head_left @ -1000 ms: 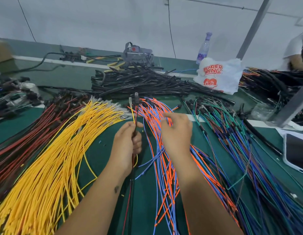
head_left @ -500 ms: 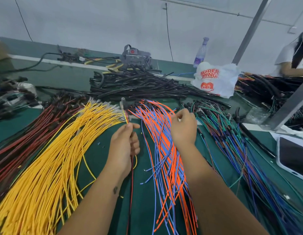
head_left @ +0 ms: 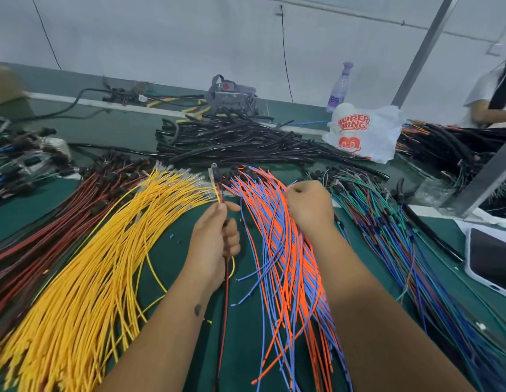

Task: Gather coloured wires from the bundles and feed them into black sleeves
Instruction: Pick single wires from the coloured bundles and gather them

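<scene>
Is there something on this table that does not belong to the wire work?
Yes: a white plastic bag with a red logo and a drink bottle stand at the back, beside the black sleeves. A phone lies at the right edge.

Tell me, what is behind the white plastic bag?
Behind the white plastic bag stands a clear bottle with a purple cap, its upper part visible against the wall. The bag covers the bottle's base.
</scene>
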`<state>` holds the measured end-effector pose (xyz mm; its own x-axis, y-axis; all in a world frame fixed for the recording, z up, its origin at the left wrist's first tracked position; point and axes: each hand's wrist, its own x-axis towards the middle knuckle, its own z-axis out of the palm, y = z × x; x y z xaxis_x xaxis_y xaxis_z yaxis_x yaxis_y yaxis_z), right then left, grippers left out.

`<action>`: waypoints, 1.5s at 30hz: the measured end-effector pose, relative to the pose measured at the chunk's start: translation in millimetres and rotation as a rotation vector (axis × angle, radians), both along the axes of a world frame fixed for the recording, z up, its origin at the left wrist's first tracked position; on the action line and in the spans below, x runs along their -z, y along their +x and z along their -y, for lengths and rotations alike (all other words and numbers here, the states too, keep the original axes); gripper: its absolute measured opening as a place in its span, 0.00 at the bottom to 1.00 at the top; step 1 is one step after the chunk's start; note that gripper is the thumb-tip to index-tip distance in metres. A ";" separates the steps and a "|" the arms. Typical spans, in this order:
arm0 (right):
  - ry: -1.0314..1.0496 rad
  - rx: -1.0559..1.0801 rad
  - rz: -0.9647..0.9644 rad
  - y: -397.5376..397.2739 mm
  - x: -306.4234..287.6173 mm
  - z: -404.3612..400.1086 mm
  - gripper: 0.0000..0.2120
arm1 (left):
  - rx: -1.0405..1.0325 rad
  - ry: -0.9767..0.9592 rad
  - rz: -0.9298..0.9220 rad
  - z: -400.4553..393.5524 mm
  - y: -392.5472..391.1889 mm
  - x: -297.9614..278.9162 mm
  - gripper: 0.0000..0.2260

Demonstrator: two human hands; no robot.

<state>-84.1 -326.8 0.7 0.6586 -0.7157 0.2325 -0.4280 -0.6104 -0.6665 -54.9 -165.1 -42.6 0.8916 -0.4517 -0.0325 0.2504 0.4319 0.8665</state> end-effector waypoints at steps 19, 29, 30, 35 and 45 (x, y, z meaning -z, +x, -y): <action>-0.271 -0.356 0.275 -35.0 14.8 -44.3 0.08 | -0.050 -0.333 -0.272 2.7 8.8 -2.0 0.13; -0.158 -0.695 -0.512 -53.0 5.5 -65.0 0.08 | 0.059 -0.345 -0.349 -5.0 11.7 -1.6 0.13; -0.117 -0.712 -0.528 -52.6 2.1 -64.4 0.10 | 0.085 -0.309 -0.320 -5.5 10.5 -1.7 0.13; 0.081 -0.448 -0.025 -34.6 -17.7 -59.0 0.27 | 0.228 -0.060 -0.060 -2.4 0.3 -3.5 0.12; 0.250 -0.299 0.188 -14.7 -12.1 -48.6 0.15 | 0.290 -0.022 0.063 1.1 -8.4 -3.4 0.12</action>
<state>-98.8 -278.2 12.8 0.8081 -0.5497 0.2118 -0.1142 -0.4989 -0.8591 -63.4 -166.2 -39.1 0.7251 -0.6880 0.0316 0.3120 0.3690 0.8755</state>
